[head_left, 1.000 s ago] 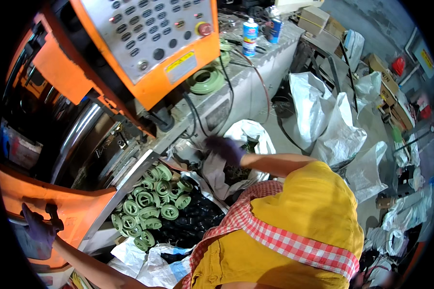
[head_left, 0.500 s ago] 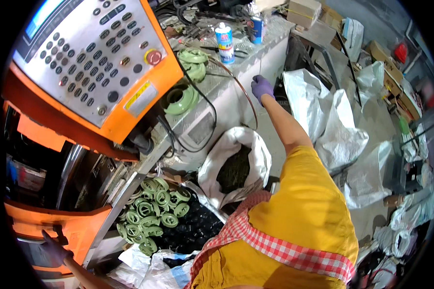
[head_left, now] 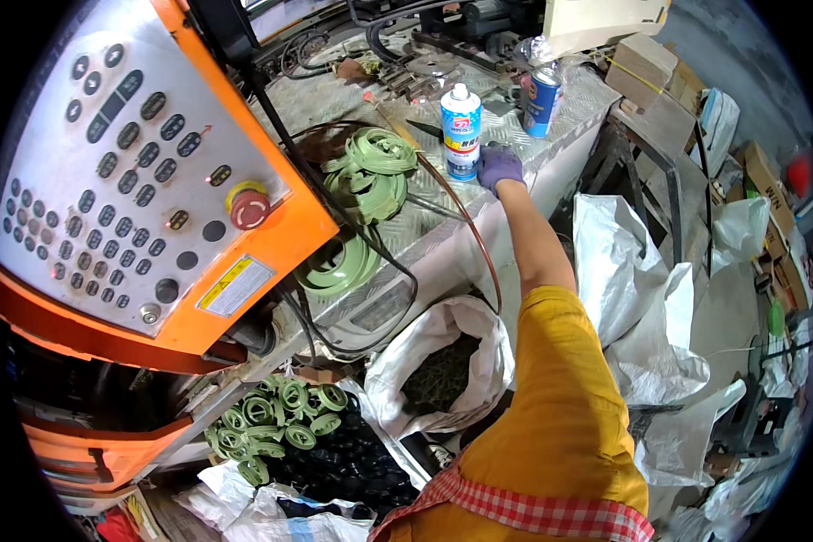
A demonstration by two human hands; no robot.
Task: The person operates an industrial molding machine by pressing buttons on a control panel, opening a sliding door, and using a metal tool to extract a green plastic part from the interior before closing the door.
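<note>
My right hand (head_left: pixel 500 169), in a purple glove, reaches over the edge of a patterned metal ledge. It lies right beside a white-and-blue spray can (head_left: pixel 462 135) that stands upright there; whether it touches the can is unclear, and its fingers are mostly hidden. Behind it to the right stands a dark blue can (head_left: pixel 541 104). Pale green plastic rings (head_left: pixel 377 176) lie heaped on the ledge to the left, with another green ring-shaped part (head_left: pixel 339 266) nearer. My left hand is out of view.
An orange machine's control panel (head_left: pixel 117 181) fills the upper left. Below the ledge, an open white sack (head_left: pixel 388 379) holds dark green scraps. More green rings (head_left: pixel 289 406) lie on black pieces nearby. White sacks (head_left: pixel 619 262) stand at right; dark cables loop across the ledge.
My right hand has gone from below the ledge's edge to beside the spray can. My left hand, earlier by the orange door's handle, has left view. The view has shifted.
</note>
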